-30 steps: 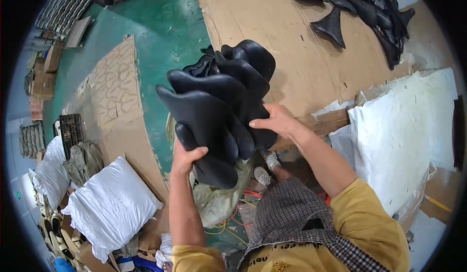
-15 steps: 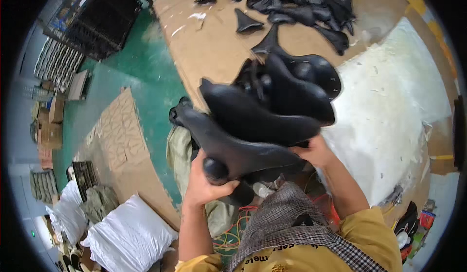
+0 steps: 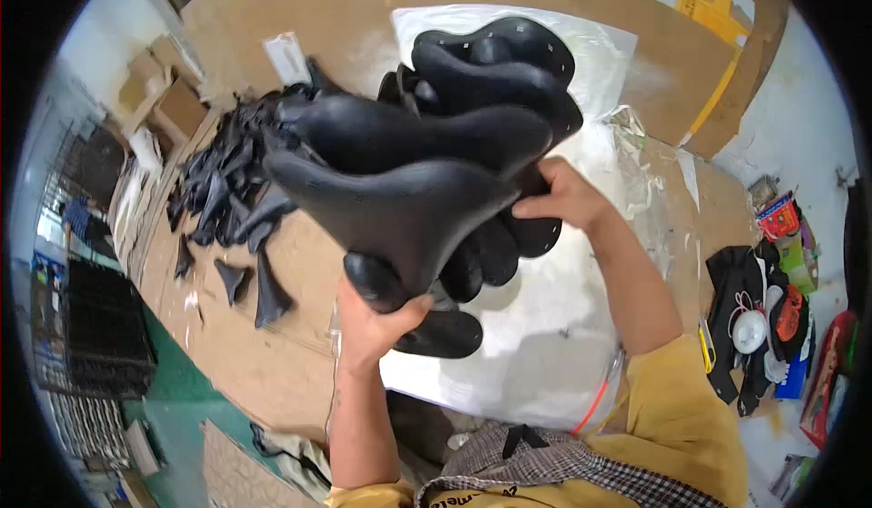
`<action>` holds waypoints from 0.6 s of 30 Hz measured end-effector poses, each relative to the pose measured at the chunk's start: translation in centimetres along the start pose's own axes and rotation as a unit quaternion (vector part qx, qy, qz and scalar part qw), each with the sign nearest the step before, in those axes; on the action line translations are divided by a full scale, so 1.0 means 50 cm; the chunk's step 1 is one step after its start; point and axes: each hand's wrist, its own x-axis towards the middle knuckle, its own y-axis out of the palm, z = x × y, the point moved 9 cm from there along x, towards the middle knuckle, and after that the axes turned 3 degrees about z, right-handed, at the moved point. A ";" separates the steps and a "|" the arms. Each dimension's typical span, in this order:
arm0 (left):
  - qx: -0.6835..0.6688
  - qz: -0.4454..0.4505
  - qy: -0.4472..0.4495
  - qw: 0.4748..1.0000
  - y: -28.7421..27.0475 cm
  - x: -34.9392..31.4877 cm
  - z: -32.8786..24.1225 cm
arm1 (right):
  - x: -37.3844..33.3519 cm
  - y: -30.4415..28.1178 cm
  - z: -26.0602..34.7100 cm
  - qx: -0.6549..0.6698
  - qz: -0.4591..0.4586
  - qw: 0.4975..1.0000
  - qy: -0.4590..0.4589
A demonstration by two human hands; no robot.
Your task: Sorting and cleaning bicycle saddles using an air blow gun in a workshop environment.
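Observation:
A bunch of several glossy black bicycle saddles (image 3: 391, 204) is held up between my two hands over the table. My left hand (image 3: 371, 326) is closed round the narrow rounded nose of the nearest saddle, thumb across its front. At the bunch's right side my right hand (image 3: 570, 197) grips the saddles' edges, thumb toward me; its other fingers are partly hidden behind them. The saddles are stacked one behind another, with rounded ends showing below. Beneath them lies a white sheet (image 3: 536, 345) on the table.
At the left of the cardboard-covered table (image 3: 263, 372) lies a heap of black saddle-shaped pieces (image 3: 227, 177), a few loose in front. Cardboard panels (image 3: 636, 63) stand at the back. A roll of tape (image 3: 748, 329) and black cloth lie at the right. Green floor shows lower left.
My view has turned to the right, from the floor side to the white sheet. Both hands have carried the saddles over that sheet, keeping their grip.

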 end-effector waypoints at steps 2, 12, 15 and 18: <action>0.011 0.008 0.023 1.000 0.085 0.099 0.009 | 0.028 -0.139 -0.015 -0.033 -0.024 0.999 0.012; 0.216 0.017 -0.044 0.975 0.349 0.412 0.401 | 0.220 -0.631 -0.427 -0.212 -0.173 0.926 0.260; 0.230 0.035 -0.028 0.972 0.415 0.417 0.401 | 0.161 -0.716 -0.497 -0.137 -0.222 0.939 0.223; 0.246 0.037 -0.084 0.965 0.376 0.396 0.413 | 0.129 -0.663 -0.482 -0.131 -0.307 0.924 0.187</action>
